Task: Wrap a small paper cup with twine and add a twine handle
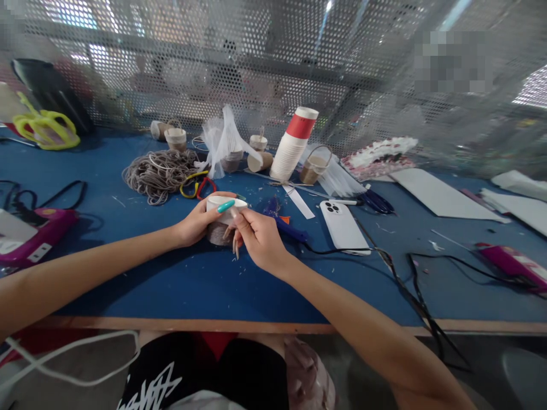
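A white paper cup (220, 203), its lower part wound with grey-brown cord (219, 234), is held just above the blue table. My left hand (200, 222) is closed around its left side, the thumb with a long turquoise nail lying along the rim. On the right side of the cup, my right hand (260, 236) pinches at the wall with thumb and fingers. Whether a cord end lies between those fingers is too small to tell. Scissors with yellow and red handles (199, 185) lie just behind the cup. To its right is a blue glue gun (284, 222).
A heap of grey cord (160, 173) lies at the back left. Behind are a leaning stack of paper cups (288, 154) and several cord-wrapped cups (175, 138). A white phone (345, 226) and black cables (401, 279) lie right; a magenta device (45, 233) sits left.
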Demonstrator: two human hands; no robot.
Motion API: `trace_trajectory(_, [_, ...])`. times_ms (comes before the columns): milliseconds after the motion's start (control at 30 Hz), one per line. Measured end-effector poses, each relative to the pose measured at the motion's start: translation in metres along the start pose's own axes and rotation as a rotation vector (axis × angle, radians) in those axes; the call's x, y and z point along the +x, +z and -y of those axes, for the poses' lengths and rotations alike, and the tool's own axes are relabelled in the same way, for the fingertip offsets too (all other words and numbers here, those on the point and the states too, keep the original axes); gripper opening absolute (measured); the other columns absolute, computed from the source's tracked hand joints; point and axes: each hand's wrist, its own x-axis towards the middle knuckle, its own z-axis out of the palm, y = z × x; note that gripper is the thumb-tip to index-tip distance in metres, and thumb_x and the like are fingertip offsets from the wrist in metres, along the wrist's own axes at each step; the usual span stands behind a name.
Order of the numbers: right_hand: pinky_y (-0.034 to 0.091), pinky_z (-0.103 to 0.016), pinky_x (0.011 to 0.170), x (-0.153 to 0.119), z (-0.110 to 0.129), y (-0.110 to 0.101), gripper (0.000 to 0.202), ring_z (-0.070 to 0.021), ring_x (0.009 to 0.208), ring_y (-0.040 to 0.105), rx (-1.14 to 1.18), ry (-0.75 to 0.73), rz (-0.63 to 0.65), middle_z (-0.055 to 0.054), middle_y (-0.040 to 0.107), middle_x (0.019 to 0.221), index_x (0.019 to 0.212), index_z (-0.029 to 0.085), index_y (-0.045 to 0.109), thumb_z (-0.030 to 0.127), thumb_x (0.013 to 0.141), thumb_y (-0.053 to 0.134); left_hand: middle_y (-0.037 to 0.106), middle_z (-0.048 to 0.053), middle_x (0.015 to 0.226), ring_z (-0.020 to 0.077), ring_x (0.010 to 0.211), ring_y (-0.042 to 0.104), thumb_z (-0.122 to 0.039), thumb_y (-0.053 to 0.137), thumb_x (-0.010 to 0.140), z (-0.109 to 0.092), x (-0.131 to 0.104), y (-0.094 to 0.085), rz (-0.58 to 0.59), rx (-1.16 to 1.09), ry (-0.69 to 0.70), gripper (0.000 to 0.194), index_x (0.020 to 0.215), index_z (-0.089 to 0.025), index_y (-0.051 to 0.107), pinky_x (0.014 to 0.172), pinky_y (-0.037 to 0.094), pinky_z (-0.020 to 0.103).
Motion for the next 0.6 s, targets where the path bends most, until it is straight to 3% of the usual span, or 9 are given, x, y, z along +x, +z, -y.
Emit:
trace_trajectory(100, [0.044, -0.019, 0.046, 0.002, 0.0, -0.01, 0.036, -0.0073, 0.045, 0.055, 0.011, -0.022, -0.004, 0.003, 0.054, 0.055, 0.077, 0.019, 0.049, 0.047, 0.093, 0.033, 0.067, 0.002, 0.086, 0.0145, 0.072, 0.061, -0.047, 0.076, 0.061, 0.001, 0.001, -0.002, -0.019, -0.025, 0.001, 0.055, 0.105, -0.018, 0.06, 0.069, 0.048, 0.026])
trace_trajectory(200, [0.043, -0.022, 0.048, 0.006, 0.001, -0.036, 0.031, -0.0087, 0.049, 0.053, -0.105, -0.024, -0.064, 0.003, 0.053, 0.06, 0.085, 0.02, 0.047, 0.049, 0.091, 0.036, 0.068, 0.005, 0.088, 0.0175, 0.076, 0.063, -0.051, 0.072, 0.065, 0.001, 0.003, -0.007, -0.019, -0.061, -0.049, 0.054, 0.106, -0.017, 0.061, 0.074, 0.048, 0.03])
trace_trajectory(300, [0.047, -0.028, 0.06, 0.012, -0.001, -0.073, 0.037, -0.014, 0.071, 0.056, -0.428, 0.035, -0.094, -0.005, 0.055, 0.09, 0.092, 0.021, 0.043, 0.052, 0.077, 0.057, 0.069, 0.007, 0.092, 0.0209, 0.079, 0.065, -0.058, 0.064, 0.069, 0.001, 0.007, -0.016, 0.04, -0.118, -0.176, 0.057, 0.11, -0.018, 0.06, 0.075, 0.049, 0.035])
trace_trajectory(433, [0.048, -0.037, 0.069, 0.016, -0.012, -0.101, 0.05, -0.0272, 0.091, 0.053, -0.813, 0.308, 0.23, -0.012, 0.05, 0.1, 0.087, 0.019, 0.043, 0.045, 0.056, 0.073, 0.07, 0.009, 0.092, 0.0223, 0.081, 0.065, -0.064, 0.056, 0.072, -0.002, 0.013, -0.027, 0.075, -0.211, -0.304, 0.059, 0.108, -0.018, 0.063, 0.075, 0.049, 0.036])
trace_trajectory(500, [0.047, -0.037, 0.07, 0.017, -0.017, -0.098, 0.043, -0.0301, 0.094, 0.052, -0.93, 0.388, 0.376, -0.012, 0.05, 0.097, 0.083, 0.018, 0.043, 0.034, 0.055, 0.072, 0.07, 0.009, 0.091, 0.0217, 0.08, 0.065, -0.067, 0.05, 0.074, -0.003, 0.016, -0.03, 0.092, -0.267, -0.341, 0.061, 0.105, -0.017, 0.064, 0.074, 0.05, 0.035])
trace_trajectory(600, [0.046, -0.038, 0.072, 0.017, -0.02, -0.083, 0.031, -0.0335, 0.098, 0.05, -1.048, 0.389, 0.4, -0.014, 0.051, 0.093, 0.08, 0.018, 0.044, 0.031, 0.061, 0.066, 0.071, 0.009, 0.09, 0.0204, 0.077, 0.065, -0.071, 0.046, 0.074, -0.006, 0.017, -0.03, 0.113, -0.321, -0.358, 0.065, 0.101, -0.016, 0.065, 0.071, 0.05, 0.034])
